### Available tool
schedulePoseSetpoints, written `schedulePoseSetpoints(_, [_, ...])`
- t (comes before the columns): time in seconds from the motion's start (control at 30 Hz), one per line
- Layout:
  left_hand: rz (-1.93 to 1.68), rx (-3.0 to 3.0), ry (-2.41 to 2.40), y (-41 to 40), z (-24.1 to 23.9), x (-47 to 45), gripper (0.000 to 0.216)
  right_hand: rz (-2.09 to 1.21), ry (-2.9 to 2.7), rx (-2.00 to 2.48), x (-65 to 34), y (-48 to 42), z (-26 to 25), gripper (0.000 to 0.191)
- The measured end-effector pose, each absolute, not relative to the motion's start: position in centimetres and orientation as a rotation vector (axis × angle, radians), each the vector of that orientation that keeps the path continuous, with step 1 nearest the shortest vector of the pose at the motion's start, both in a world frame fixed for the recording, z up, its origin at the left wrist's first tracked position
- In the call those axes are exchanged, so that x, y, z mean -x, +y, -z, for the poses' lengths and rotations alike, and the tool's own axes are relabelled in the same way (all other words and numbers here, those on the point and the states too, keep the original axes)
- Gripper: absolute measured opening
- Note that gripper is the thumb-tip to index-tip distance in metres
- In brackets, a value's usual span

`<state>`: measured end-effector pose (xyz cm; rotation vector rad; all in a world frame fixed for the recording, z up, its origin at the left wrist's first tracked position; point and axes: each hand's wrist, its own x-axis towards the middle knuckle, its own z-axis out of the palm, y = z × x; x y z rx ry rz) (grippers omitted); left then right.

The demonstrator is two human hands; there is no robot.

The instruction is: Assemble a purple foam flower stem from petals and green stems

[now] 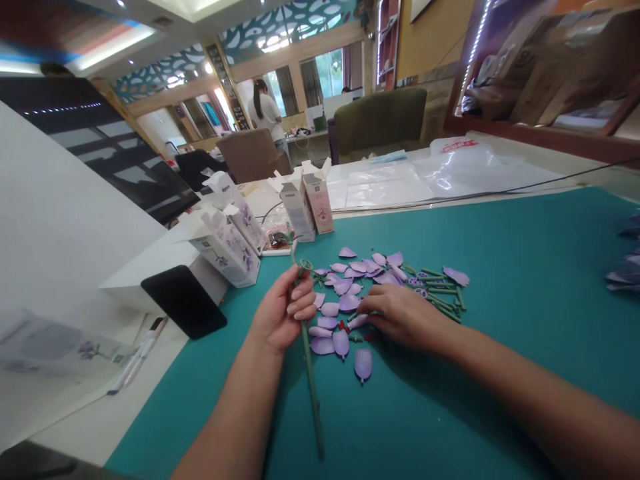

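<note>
Nearest the bench's front edge, the left hand (281, 310) curls closed around a long green artificial flower stem (309, 360), its fingers pressed together and wrapped across the upper part, just below a small green loop (305, 265) at the stem's top. The stem's lower end reaches toward the near edge of the teal cutting mat (520, 300). The right hand (405, 317) lies to its right, palm down, with its fingers (375, 303) close together and their tips among the pieces; whether they pinch anything cannot be told. Around and under both hands lies a loose scatter of lilac foam petals (345, 287), with one single petal (363, 365) nearest the front and a few small red bits (343, 327) among them. Thin green stem pieces (443, 293) lie in a bunch toward the right, beside a larger petal (456, 276). Purple pieces (625, 273) sit at the mat's right edge. Beyond its left edge stand white floral-printed boxes (225, 247) and a black slab (183, 300). Clear plastic sheets (440, 177) cover the bench's far side, and well beyond, a person (265, 110) in a white top stands past brown and olive armchairs (380, 123).
</note>
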<state>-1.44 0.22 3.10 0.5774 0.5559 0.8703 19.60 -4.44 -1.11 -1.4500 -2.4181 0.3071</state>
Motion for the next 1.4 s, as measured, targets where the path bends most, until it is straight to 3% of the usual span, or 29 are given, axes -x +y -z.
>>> schedulePoseSetpoints(0.3, [-0.811,-0.645,0.525,-0.4,-2.7,1.0,0.033,-0.032,-2.601,1.487,-16.7,-3.9,1.1,0.014])
schedulePoseSetpoints(0.43, [-0.758,-0.672,0.508,-0.8,-2.7,0.7,0.033,-0.249,-2.372,1.435,-17.5,-3.8,0.5,0.009])
schedulePoseSetpoints(0.6, [-0.697,-0.688,0.510,-1.2,-2.3,0.1,0.035,-0.691,-1.791,1.278,-18.5,-4.2,-2.1,0.025])
schedulePoseSetpoints(0.73, [-0.689,-0.708,0.504,-1.4,-2.2,-0.3,0.035,-0.900,-1.493,1.147,-18.8,-4.6,-3.5,0.026])
schedulePoseSetpoints(1.1, [-0.656,-0.771,0.589,-1.8,-1.9,-1.0,0.040,-0.860,-1.430,1.124,-18.3,-5.2,-3.4,0.037])
schedulePoseSetpoints(1.4, [-0.647,-0.793,0.594,-1.9,-2.0,-1.1,0.040,-0.830,-1.480,1.142,-18.4,-5.0,-3.2,0.030])
